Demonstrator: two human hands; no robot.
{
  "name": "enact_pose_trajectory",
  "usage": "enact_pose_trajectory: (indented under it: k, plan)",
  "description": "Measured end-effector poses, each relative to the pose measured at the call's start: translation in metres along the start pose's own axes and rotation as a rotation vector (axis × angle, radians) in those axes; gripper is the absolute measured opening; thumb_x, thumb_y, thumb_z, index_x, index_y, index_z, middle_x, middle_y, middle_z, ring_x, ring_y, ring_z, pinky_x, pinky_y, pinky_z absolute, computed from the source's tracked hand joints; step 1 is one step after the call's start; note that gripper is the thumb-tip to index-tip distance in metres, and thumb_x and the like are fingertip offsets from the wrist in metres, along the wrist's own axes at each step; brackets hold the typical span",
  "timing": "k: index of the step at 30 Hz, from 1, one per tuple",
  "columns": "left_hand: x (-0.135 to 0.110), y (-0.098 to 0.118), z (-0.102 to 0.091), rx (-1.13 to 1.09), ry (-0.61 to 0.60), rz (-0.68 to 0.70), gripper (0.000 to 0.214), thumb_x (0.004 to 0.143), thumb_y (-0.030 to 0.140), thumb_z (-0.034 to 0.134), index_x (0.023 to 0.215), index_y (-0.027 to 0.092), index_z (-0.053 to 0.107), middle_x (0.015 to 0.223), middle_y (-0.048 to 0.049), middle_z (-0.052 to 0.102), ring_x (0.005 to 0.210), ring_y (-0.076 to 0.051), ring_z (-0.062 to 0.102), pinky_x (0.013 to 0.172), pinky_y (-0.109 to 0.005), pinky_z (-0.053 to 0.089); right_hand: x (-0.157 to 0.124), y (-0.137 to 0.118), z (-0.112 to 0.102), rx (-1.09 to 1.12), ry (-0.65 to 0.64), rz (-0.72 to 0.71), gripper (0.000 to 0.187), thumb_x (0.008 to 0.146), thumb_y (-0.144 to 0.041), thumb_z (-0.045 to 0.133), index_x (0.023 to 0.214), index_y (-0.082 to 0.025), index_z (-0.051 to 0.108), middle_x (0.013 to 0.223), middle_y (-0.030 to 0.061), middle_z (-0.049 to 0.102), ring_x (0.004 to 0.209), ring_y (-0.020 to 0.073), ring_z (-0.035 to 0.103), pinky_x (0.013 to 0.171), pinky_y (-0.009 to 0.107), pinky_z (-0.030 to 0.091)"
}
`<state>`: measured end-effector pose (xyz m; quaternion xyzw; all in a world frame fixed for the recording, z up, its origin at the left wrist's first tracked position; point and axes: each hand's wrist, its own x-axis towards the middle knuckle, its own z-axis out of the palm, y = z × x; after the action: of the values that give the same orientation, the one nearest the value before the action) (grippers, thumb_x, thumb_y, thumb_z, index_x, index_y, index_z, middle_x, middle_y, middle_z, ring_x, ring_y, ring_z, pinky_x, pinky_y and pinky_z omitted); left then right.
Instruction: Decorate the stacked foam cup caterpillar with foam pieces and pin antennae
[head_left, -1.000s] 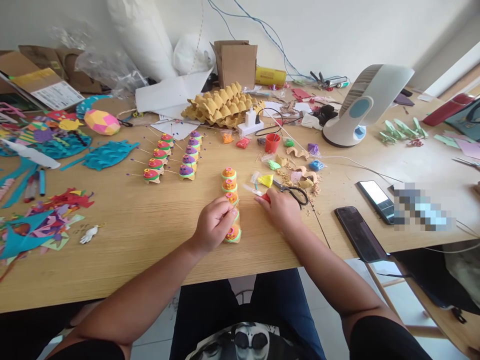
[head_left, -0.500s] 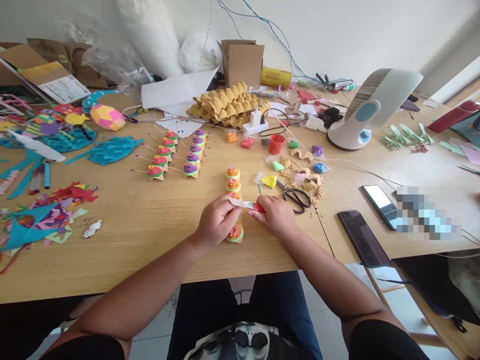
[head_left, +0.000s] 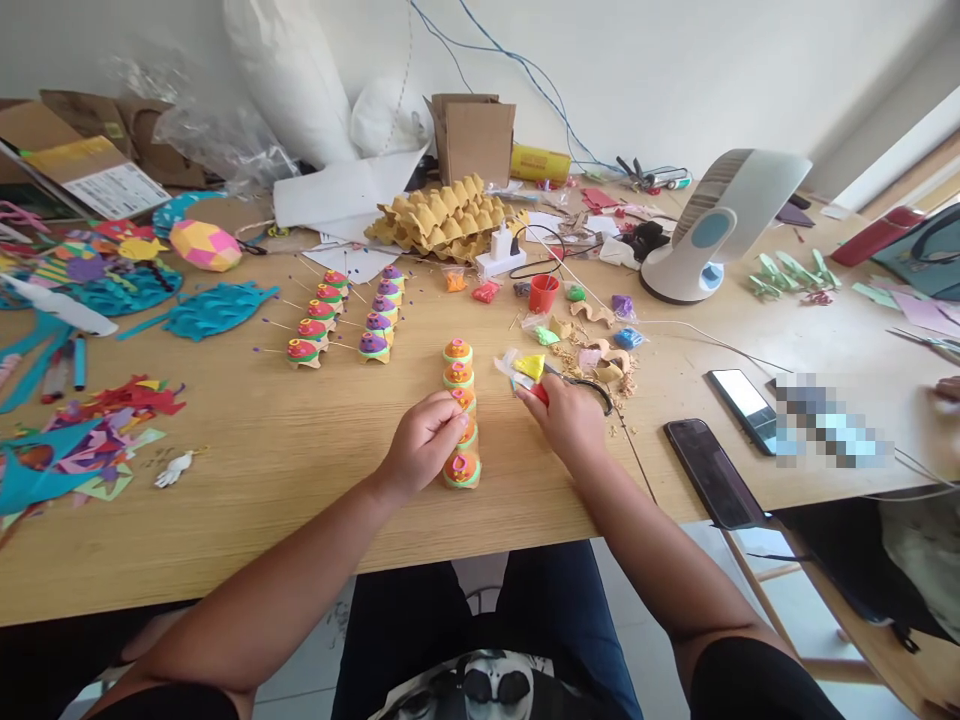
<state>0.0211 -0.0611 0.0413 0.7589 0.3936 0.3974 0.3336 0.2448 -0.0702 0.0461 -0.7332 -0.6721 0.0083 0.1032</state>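
Note:
My left hand (head_left: 421, 438) is closed, thumb against fingers, beside a row of orange clay-topped egg-carton cups (head_left: 460, 468) with green bands and small pink rings. Whatever it pinches is too small or hidden to name. Farther right, my right hand (head_left: 574, 422) grips a red-handled craft knife (head_left: 538, 393), its pale blade pointing up and left beside a bag of yellow clay (head_left: 530, 366). Black-handled scissors (head_left: 601, 392) lie partly behind that hand. To the left stand a red-topped row (head_left: 304, 352) and a purple-topped row (head_left: 374, 346) with thin pin-like sticks.
Yellow egg cartons (head_left: 439, 220), a red cup (head_left: 543, 294) and small clay bags lie toward the back. A white fan (head_left: 701, 240) and phones (head_left: 716, 472) are on the right. Paper scraps (head_left: 82, 440) cover the left. Another person's hand (head_left: 948, 388) shows at the right edge.
My right hand has moved right and slightly forward with the knife, away from my left hand. My left hand stays near the orange row. The view has shifted slightly.

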Motion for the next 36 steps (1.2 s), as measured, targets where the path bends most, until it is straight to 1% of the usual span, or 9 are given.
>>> enact_pose_trajectory:
  k: [2,5,8,11,15,26,32,36]
  plan:
    - [0.0,-0.001,0.001,0.061,0.003,0.015,0.03,0.092,0.02,0.053,0.063,0.019,0.045,0.068,0.0011,0.045,0.065,-0.013,0.046,0.063,-0.028,0.037,-0.002,-0.002,0.001,0.028,0.016,-0.099,0.059,0.099,-0.066,0.029,0.091,-0.019,0.063,0.083,0.0086,0.071,0.071,0.0193,0.06,0.059,0.03,0.022]
    - [0.001,-0.005,0.003,0.114,0.032,0.042,0.027,0.089,0.019,0.056,0.063,0.019,0.05,0.07,0.0007,0.05,0.067,-0.013,0.049,0.063,-0.028,0.037,-0.008,-0.01,0.006,0.066,0.03,-0.253,0.057,0.099,-0.065,0.031,0.091,-0.018,0.062,0.084,0.009,0.07,0.074,0.019,0.06,0.061,0.03,0.022]
    - [0.001,-0.008,0.005,0.125,0.065,0.053,0.023,0.089,0.02,0.058,0.066,0.019,0.055,0.073,0.0,0.054,0.069,-0.013,0.052,0.062,-0.027,0.038,-0.011,-0.014,0.011,0.087,0.021,-0.32,0.056,0.099,-0.064,0.033,0.09,-0.017,0.062,0.083,0.0085,0.07,0.075,0.019,0.06,0.062,0.03,0.024]
    - [0.001,-0.009,0.006,0.14,0.078,0.063,0.023,0.089,0.02,0.058,0.067,0.019,0.055,0.072,0.0004,0.053,0.068,-0.013,0.052,0.063,-0.027,0.039,-0.012,-0.016,0.012,0.09,-0.003,-0.328,0.056,0.099,-0.064,0.034,0.091,-0.017,0.063,0.084,0.0084,0.07,0.076,0.0189,0.06,0.063,0.029,0.024]
    - [0.001,-0.008,0.007,0.142,0.084,0.065,0.026,0.09,0.019,0.056,0.065,0.019,0.051,0.071,0.0002,0.051,0.069,-0.014,0.052,0.066,-0.028,0.04,-0.011,-0.016,0.011,0.08,-0.003,-0.304,0.057,0.099,-0.065,0.033,0.09,-0.017,0.063,0.083,0.0088,0.07,0.075,0.0191,0.06,0.062,0.03,0.023]
    - [0.001,-0.007,0.007,0.159,0.099,0.085,0.03,0.091,0.018,0.054,0.062,0.019,0.043,0.07,0.0008,0.05,0.066,-0.012,0.048,0.063,-0.027,0.038,-0.014,-0.018,0.009,0.069,-0.029,-0.301,0.059,0.098,-0.067,0.032,0.091,-0.018,0.064,0.084,0.0088,0.071,0.073,0.0189,0.061,0.061,0.03,0.022]
    - [0.002,-0.006,0.007,0.146,0.094,0.054,0.03,0.092,0.019,0.054,0.063,0.019,0.043,0.069,0.0016,0.046,0.066,-0.012,0.046,0.062,-0.027,0.035,-0.013,-0.018,0.009,0.04,0.008,-0.28,0.058,0.098,-0.066,0.032,0.09,-0.018,0.064,0.082,0.0086,0.071,0.074,0.0196,0.061,0.061,0.03,0.023]
    - [0.002,-0.006,0.008,0.114,0.095,0.03,0.031,0.092,0.021,0.053,0.063,0.019,0.043,0.068,0.0018,0.045,0.064,-0.012,0.045,0.061,-0.027,0.035,-0.014,-0.019,0.008,0.032,0.003,-0.258,0.057,0.098,-0.066,0.033,0.09,-0.019,0.064,0.083,0.0092,0.071,0.075,0.02,0.062,0.061,0.03,0.024]
